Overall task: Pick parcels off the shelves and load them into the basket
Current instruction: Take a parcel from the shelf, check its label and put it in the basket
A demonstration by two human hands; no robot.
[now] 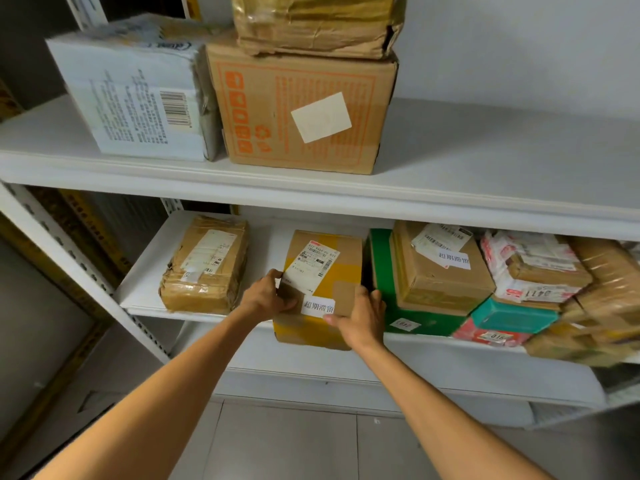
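A brown cardboard parcel (pixel 330 268) with yellow tape and white labels sits at the front edge of the middle shelf (pixel 145 292), overhanging it slightly. My left hand (pixel 266 296) grips its left front corner, thumb on top. On the parcel's right front corner, my right hand (pixel 362 315) holds with the thumb across the top label and the fingers down the right side. No basket is in view.
A taped brown parcel (pixel 207 268) lies to the left. A green box (pixel 408 317) with a carton (pixel 440 271) on it stands tight on the right, then several more parcels. The upper shelf (pixel 485 181) holds a white pack (pixel 138 95) and stacked cartons (pixel 301 112).
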